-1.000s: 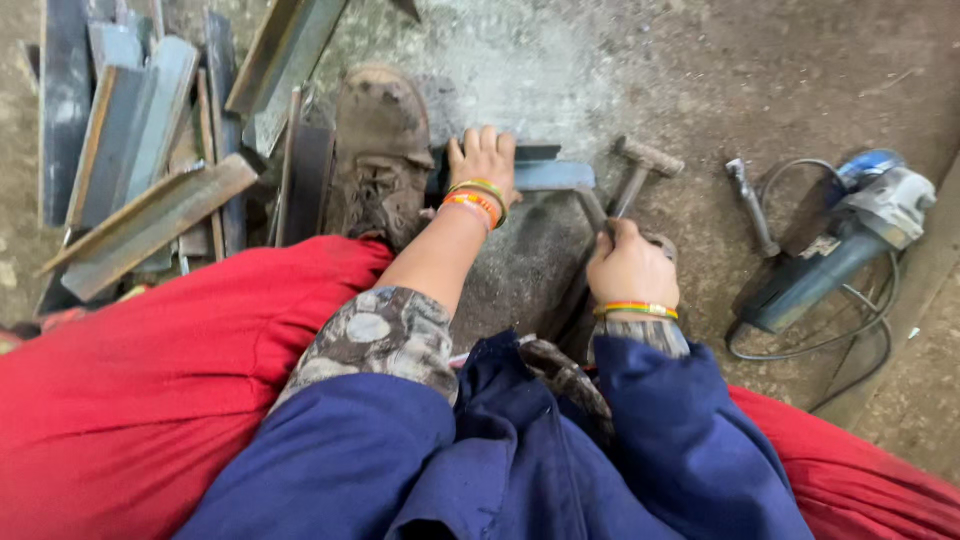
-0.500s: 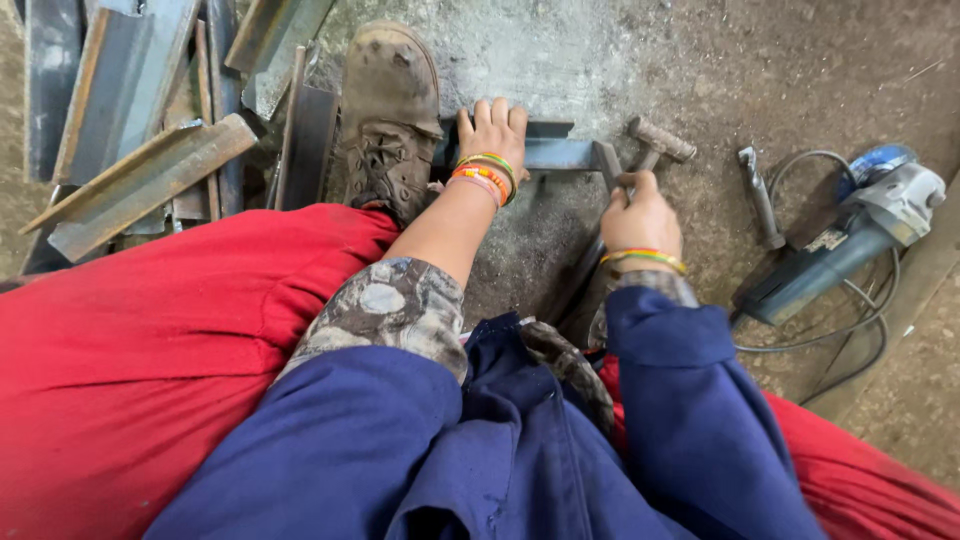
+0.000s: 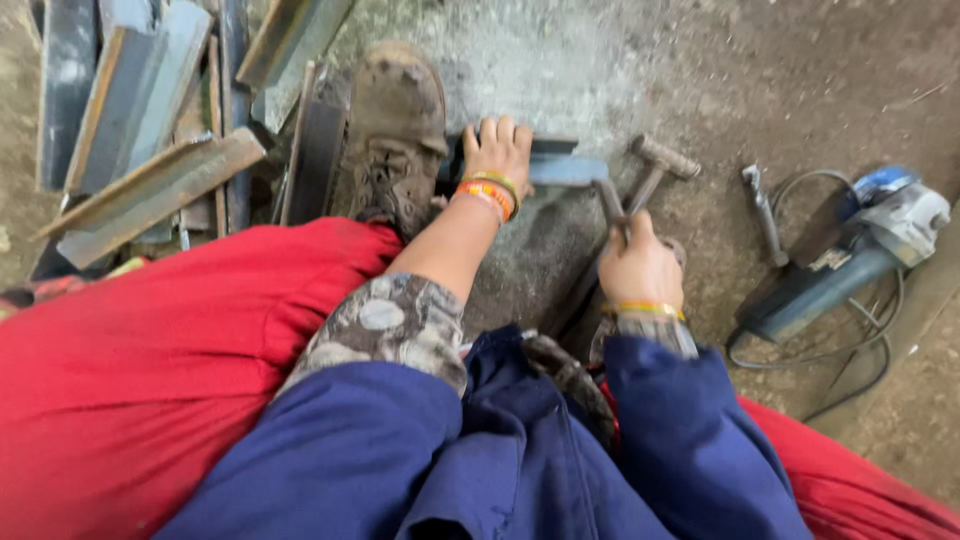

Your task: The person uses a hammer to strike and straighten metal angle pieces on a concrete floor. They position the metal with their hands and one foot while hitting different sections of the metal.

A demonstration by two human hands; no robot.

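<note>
Our left hand (image 3: 497, 150) presses flat, fingers together, on the grey steel bar (image 3: 560, 168) lying on the floor beside our muddy boot (image 3: 392, 135); right hand (image 3: 640, 268) clamps the rusty hammer (image 3: 648, 172) above it.

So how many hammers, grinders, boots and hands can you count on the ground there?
Hammers: 1, in the right hand, hammer
Angle grinders: 1, blue and grey angle grinder
Boots: 1, muddy boot
Hands: 2, the left hand presses on a metal piece
Total: 5
</note>
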